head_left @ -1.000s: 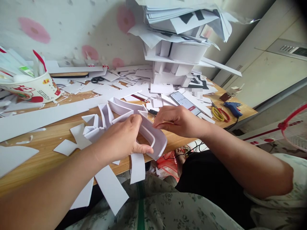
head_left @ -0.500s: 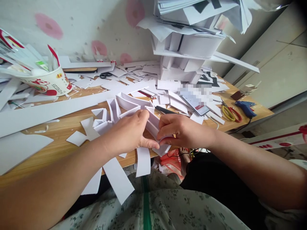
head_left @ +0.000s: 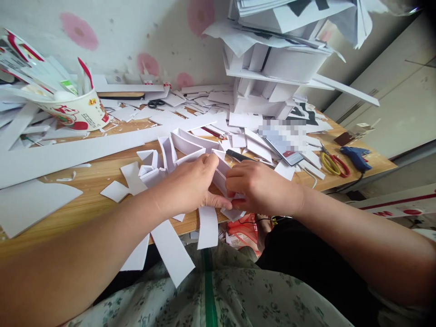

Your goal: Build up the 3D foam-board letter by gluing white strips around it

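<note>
White frame (head_left: 186,144) of upright board strips at the centre of the dial, near the front edge of the tabletop (head_left: 95,209), with far end toward 11 o'clock and near end toward 5 o'clock, largely covered. Left hand (head_left: 197,186), entering from 8 o'clock: partly open, with fingers bent over the frame and thumb stretched out, holding a wall. Right hand (head_left: 254,187), entering from 4 o'clock: with fingers curled against the near wall and thumb tip beside the left thumb; pinch or mere contact, impossible to tell. Just beyond the right hand, a dark slim tool (head_left: 240,156). Between 2 and 3 o'clock, a phone (head_left: 289,152); at 3 o'clock, a yellow- and red-handled tool (head_left: 335,163) and a blue glue gun (head_left: 356,159). Between 9 and 10 o'clock, a paper cup (head_left: 80,113) full of items.
</note>
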Demonstrator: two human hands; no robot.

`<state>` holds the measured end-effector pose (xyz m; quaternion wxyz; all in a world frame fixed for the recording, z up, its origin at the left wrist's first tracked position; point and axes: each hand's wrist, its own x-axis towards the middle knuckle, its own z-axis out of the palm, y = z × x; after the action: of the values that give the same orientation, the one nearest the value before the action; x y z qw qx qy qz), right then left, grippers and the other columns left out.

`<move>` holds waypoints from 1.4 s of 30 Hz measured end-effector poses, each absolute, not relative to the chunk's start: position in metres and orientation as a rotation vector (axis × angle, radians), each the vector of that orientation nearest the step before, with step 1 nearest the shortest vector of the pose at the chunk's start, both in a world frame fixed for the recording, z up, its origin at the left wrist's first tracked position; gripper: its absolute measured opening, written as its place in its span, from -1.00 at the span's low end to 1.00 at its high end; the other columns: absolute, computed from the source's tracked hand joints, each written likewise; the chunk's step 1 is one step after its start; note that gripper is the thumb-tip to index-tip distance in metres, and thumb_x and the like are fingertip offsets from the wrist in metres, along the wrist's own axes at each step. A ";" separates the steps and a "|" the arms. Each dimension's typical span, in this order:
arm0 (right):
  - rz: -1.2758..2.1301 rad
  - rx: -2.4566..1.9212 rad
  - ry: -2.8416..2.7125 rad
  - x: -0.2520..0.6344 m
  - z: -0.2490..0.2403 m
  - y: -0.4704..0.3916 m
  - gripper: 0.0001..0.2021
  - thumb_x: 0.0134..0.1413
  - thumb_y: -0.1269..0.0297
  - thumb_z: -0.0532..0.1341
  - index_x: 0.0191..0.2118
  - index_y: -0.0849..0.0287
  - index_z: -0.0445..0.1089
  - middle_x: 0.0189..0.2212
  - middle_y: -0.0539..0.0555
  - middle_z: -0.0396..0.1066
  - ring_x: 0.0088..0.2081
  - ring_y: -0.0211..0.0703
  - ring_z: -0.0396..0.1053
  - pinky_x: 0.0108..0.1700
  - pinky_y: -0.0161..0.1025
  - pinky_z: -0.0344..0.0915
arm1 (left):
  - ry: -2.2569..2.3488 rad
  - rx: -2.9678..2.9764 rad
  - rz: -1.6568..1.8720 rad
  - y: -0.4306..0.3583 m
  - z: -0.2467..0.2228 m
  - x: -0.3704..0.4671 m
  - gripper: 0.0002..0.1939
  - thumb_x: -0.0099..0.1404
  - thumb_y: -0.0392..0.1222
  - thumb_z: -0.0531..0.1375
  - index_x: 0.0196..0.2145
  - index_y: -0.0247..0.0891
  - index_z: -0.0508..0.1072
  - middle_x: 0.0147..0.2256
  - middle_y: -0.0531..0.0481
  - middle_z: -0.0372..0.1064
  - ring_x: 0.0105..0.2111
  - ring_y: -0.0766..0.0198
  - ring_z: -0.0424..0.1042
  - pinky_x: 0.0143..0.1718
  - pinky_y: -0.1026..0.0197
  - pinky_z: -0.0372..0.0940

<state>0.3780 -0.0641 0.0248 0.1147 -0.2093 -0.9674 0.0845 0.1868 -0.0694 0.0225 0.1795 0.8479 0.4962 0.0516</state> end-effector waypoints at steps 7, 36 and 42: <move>0.229 -0.611 -2.859 0.375 0.022 -0.063 -0.78 0.10 0.29 0.24 -0.53 0.20 0.31 -0.54 -0.02 0.22 -0.49 -0.25 0.08 -0.37 -0.21 0.03 | 1.382 2.425 0.128 -0.070 0.023 0.183 -0.33 -0.01 0.33 0.30 -0.20 -0.23 0.19 -0.16 -0.18 0.34 -0.21 -0.07 0.40 -0.42 0.10 0.22; 0.359 -0.588 -2.830 0.378 0.022 -0.064 -0.83 0.02 0.52 0.20 -0.51 0.19 0.26 -0.52 -0.04 0.24 -0.44 -0.25 0.13 -0.34 -0.25 0.05 | 1.311 2.467 0.274 -0.060 0.016 0.166 -0.73 0.40 -0.22 -0.03 -0.02 -0.15 0.35 0.10 -0.04 0.29 -0.04 0.12 0.40 -0.08 0.10 0.27; 0.365 -0.600 -2.838 0.378 0.024 -0.066 -0.81 -0.03 0.55 0.17 -0.55 0.19 0.21 -0.53 -0.04 0.20 -0.45 -0.25 0.09 -0.34 -0.24 0.06 | 1.274 2.512 0.268 -0.054 0.017 0.161 -0.53 0.30 -0.44 -0.10 0.01 -0.15 0.44 0.02 -0.03 0.40 0.01 0.15 0.38 0.05 0.09 0.23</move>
<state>0.3777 -0.0657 0.0242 0.1086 -0.2039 -0.9650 0.1241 0.1612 -0.0535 0.0174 0.1553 0.8771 0.4448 0.0935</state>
